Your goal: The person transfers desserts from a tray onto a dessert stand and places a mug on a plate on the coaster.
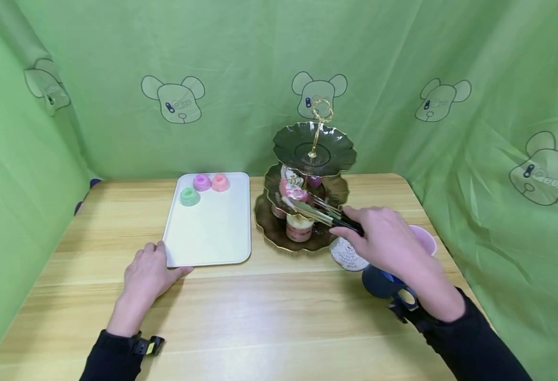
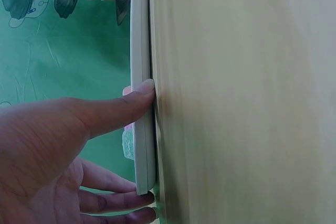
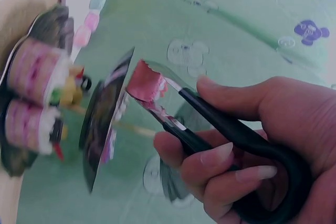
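Note:
My right hand (image 1: pixel 388 238) grips black-handled tongs (image 3: pixel 226 119), with fingers and thumb wrapped round the handles. Between the metal tips of the tongs is a pink cake piece (image 3: pixel 144 83), at the edge of the middle tier of a dark, gold-rimmed stand (image 1: pixel 333 151). Round layered cakes (image 1: pixel 299 233) with cream tops sit on the bottom tier. At the front left corner of a white tray (image 1: pixel 207 233), my left hand (image 1: pixel 146 272) lays its straight thumb along the front edge, fingertips touching the side. Green (image 1: pixel 190 197), purple (image 1: pixel 201 182) and pink ring cakes (image 1: pixel 220 183) lie at the tray's far end.
Under and beside my right forearm stand a dark blue cup (image 1: pixel 376 281) and a pink cup (image 1: pixel 424 238), both partly hidden. A speckled white round piece (image 1: pixel 348 255) lies just right of the stand. Green cloth (image 1: pixel 241 79) closes off the back and sides.

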{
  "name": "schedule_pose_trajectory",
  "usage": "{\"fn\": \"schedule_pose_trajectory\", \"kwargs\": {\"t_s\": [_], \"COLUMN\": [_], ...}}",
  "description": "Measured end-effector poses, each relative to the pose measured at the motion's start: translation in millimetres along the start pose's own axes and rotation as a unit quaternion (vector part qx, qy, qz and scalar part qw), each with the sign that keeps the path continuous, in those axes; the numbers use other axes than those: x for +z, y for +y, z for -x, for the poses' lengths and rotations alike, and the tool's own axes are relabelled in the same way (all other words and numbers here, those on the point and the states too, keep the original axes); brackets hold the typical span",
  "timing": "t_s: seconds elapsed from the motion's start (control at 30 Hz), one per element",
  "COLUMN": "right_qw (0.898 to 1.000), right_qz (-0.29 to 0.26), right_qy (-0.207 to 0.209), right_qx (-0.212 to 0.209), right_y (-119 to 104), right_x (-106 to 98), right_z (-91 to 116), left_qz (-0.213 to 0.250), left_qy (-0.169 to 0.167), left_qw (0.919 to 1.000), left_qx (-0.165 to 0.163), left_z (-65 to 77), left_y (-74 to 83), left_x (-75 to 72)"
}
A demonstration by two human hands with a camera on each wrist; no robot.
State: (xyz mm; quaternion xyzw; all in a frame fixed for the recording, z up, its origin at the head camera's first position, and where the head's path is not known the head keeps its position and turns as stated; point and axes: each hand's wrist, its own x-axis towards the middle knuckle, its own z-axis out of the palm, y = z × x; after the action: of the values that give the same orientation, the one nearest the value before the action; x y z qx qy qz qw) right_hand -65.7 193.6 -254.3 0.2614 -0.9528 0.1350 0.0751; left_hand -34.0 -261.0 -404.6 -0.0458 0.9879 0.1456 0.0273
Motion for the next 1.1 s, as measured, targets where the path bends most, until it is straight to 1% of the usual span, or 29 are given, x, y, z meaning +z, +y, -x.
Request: {"fn": "schedule_pose_trajectory", "kwargs": {"t_s": [0.17, 0.37, 0.53, 0.67, 0.73, 0.87, 1.0, 1.1], "right_qw": [1.000, 1.000, 0.999, 0.997, 0.997, 0.997, 0.997, 0.996], "right_qz": [0.002, 0.017, 0.031, 0.027, 0.025, 0.028, 0.041, 0.043], "right_qy": [0.008, 0.008, -0.009, -0.029, -0.035, -0.042, -0.050, -0.064], "right_qx": [0.008, 0.021, 0.041, 0.066, 0.070, 0.064, 0.048, 0.044], "right_y": [17, 26, 32, 34, 34, 34, 34, 32], "right_x": [-7, -13, -13, -13, -13, -14, -16, -20], "right_z": [16, 22, 19, 16, 13, 6, -2, -6], "left_qz": [-0.003, -0.003, -0.002, -0.001, 0.000, -0.002, -0.003, -0.002], "left_qy": [0.000, -0.007, -0.006, -0.002, -0.002, -0.002, -0.003, -0.003], "left_qw": [1.0000, 1.0000, 1.0000, 1.0000, 1.0000, 1.0000, 1.0000, 1.0000], "left_qx": [-0.001, -0.003, -0.001, 0.000, 0.000, 0.000, -0.001, -0.001], "left_z": [0.1, 0.4, 1.1, 0.7, -0.2, -0.9, -0.5, -0.1], "left_y": [0.9, 1.0, 1.8, 2.6, 2.4, 2.2, 1.6, 1.3], "left_x": [-1.4, -4.6, -3.3, -3.1, -3.5, -4.2, -2.8, -1.8]}}
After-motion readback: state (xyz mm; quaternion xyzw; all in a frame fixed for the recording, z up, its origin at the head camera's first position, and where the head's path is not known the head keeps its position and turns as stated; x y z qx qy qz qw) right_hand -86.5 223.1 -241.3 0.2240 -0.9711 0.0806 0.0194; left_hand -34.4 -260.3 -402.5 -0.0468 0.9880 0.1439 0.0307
